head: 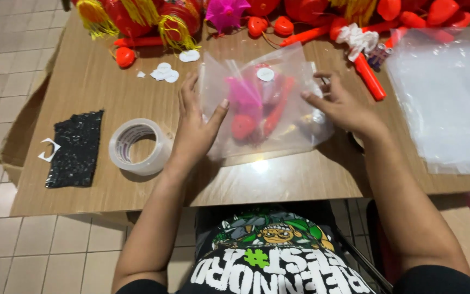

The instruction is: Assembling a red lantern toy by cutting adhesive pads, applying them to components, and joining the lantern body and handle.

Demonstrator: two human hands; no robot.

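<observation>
We hold a clear plastic bag [265,109] between both hands at the middle of the wooden table [104,81]. Our left hand [196,128] grips the bag's left edge, thumb pressed on the front of the plastic and fingers behind it. Our right hand [341,106] pinches the right edge the same way, fingers bent around the film. The bag's lower edge rests on the tabletop and its top tilts away from us.

Inside the bag we see a pink piece [244,97], red plastic parts [243,126] and a white round sticker [265,74] near the top.

Just left of our left hand sits a roll of clear tape [137,146], lying flat. Further left lies a black glittery strip [75,148] with a small white scrap [49,149] at its edge. Beyond the bag, a few white paper discs [165,73] lie scattered. Along the far edge, red and yellow tasselled toys [137,19] and loose red parts [370,76] are piled up. To our right, a stack of clear bags [447,98] covers that end of the table.
</observation>
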